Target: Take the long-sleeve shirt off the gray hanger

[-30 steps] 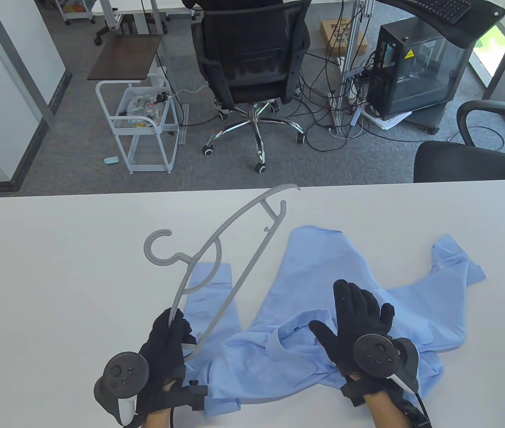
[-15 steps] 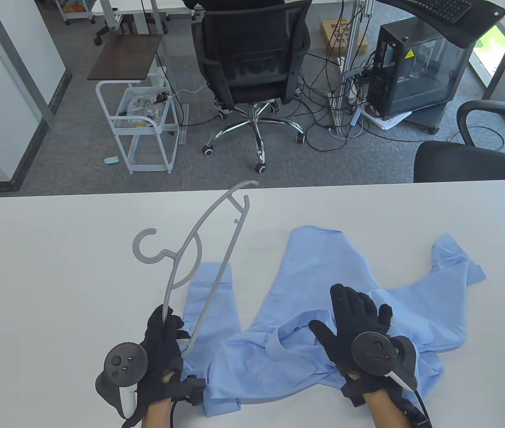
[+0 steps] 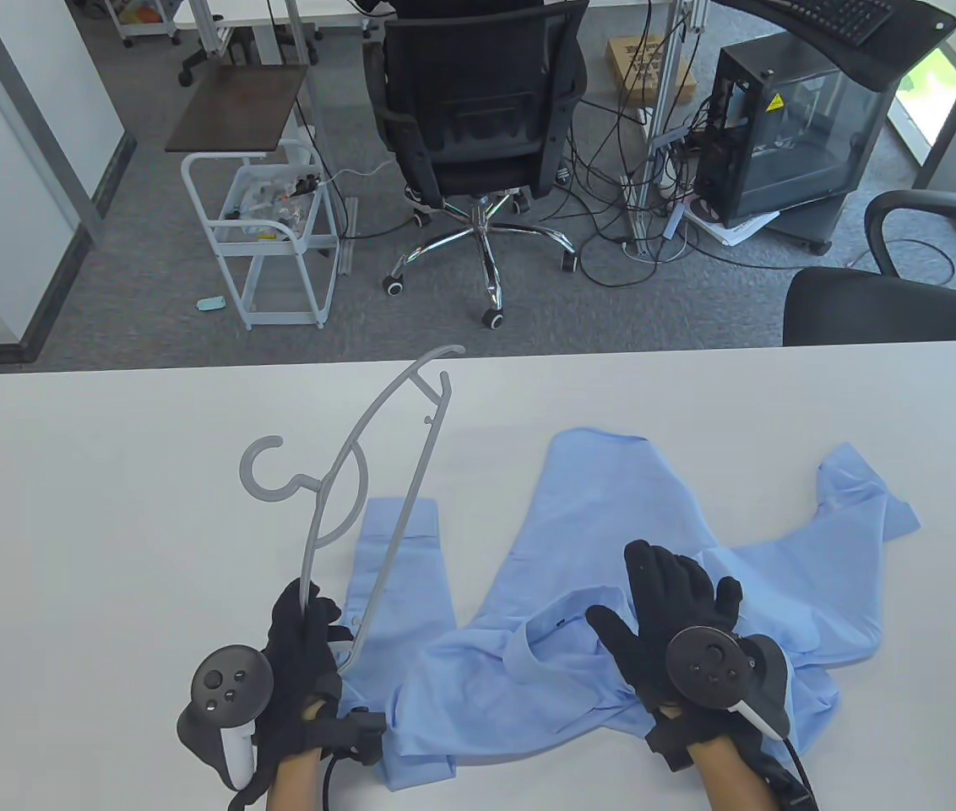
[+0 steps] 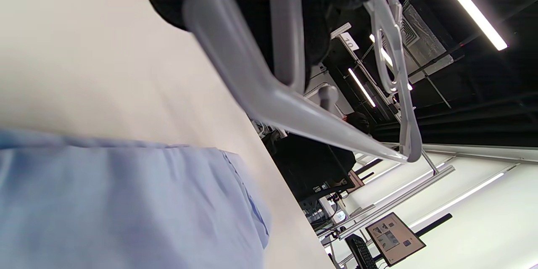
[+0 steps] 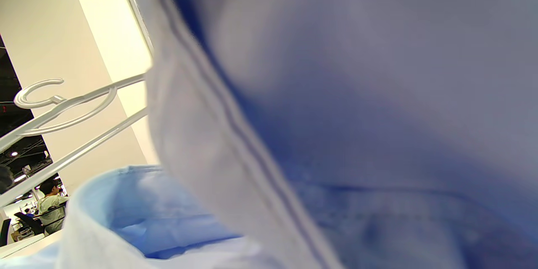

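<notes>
Table view with both wrist views. We see the left hand [image 3: 302,646] clenched around one end of the gray hanger [image 3: 360,473], which it holds clear of the long-sleeve shirt [image 3: 613,541], tilted so that its far end rises toward 1 o'clock from the hand and its hook [image 3: 263,469] points toward 9 o'clock. In the left wrist view the gloved fingers [image 4: 260,4] wrap the hanger's bar [image 4: 294,113] where its arms meet, above the white table [image 4: 84,59] and a blue sleeve [image 4: 126,201]. The light blue shirt lies crumpled and spread on the table [image 3: 89,507], off the hanger, its body reaching from 6 o'clock of the table toward 3 o'clock; one sleeve cuff [image 3: 398,528] lies beneath the hanger's lower bar. We see the right hand [image 3: 672,625] resting flat on the shirt near the collar [image 3: 545,642], fingers spread and released, grasping nothing. The right wrist view is filled by blurred blue fabric [image 5: 336,113], with the hanger [image 5: 63,105] at 9 o'clock.
</notes>
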{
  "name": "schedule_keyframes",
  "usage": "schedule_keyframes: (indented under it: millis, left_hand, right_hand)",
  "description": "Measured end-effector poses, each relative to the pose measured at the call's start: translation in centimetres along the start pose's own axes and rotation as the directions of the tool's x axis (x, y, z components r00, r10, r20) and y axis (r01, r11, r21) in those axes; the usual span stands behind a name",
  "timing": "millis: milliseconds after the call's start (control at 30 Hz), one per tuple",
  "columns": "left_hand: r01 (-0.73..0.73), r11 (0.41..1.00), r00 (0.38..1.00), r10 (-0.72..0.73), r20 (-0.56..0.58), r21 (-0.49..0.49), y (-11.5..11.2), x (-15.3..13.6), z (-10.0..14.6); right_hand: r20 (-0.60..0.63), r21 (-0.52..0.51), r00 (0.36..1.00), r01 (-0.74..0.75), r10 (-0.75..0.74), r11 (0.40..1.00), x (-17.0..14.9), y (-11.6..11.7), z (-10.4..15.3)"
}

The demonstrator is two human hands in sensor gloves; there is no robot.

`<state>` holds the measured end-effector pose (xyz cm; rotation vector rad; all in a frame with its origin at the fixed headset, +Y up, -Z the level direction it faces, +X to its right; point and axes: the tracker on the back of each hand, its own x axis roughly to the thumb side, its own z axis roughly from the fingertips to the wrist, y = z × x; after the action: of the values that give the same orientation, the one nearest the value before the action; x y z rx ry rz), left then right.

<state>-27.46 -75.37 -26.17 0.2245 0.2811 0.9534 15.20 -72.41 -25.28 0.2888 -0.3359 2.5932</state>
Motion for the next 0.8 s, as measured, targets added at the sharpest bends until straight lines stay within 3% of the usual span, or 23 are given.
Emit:
schedule_keyframes:
  millis: [800]
  left_hand:
    - [0.014,0.999,0.997,-0.011,-0.073,0.031,0.17,-0.63,-0.21]
  right_hand:
    - [-0.001,0.018,1.000,0.000,0.000,1.000,-0.07,0.22,-0.09]
